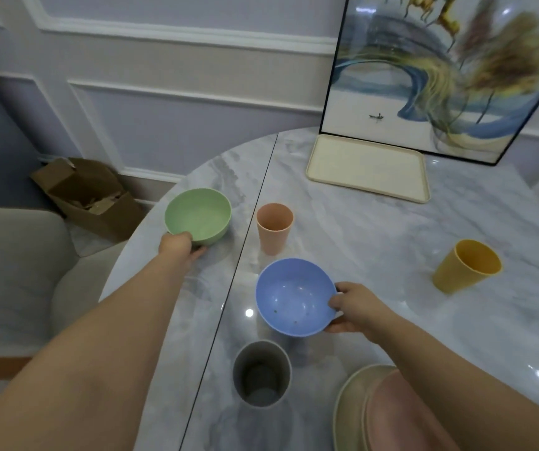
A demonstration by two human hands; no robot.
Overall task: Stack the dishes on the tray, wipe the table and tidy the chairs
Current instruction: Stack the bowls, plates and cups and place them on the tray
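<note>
My left hand (179, 247) grips the near rim of a green bowl (198, 215) at the table's left edge. My right hand (354, 308) holds the right rim of a blue bowl (294, 297), tilted and slightly raised near the middle. A peach cup (274, 227) stands between the two bowls. Close to me stands a grey cup (261, 374). A yellow cup (468, 270) stands at the right. The cream tray (369, 167) lies bare at the far side. At the bottom right sit a beige bowl (347, 405) and a pink dish (401, 415), partly under my right arm.
The marble table (375, 229) has a seam running from far middle to near left. A framed painting (440, 73) leans against the wall behind the tray. A beige chair (17, 271) stands at the left, with an open cardboard box (89, 196) on the floor beyond it.
</note>
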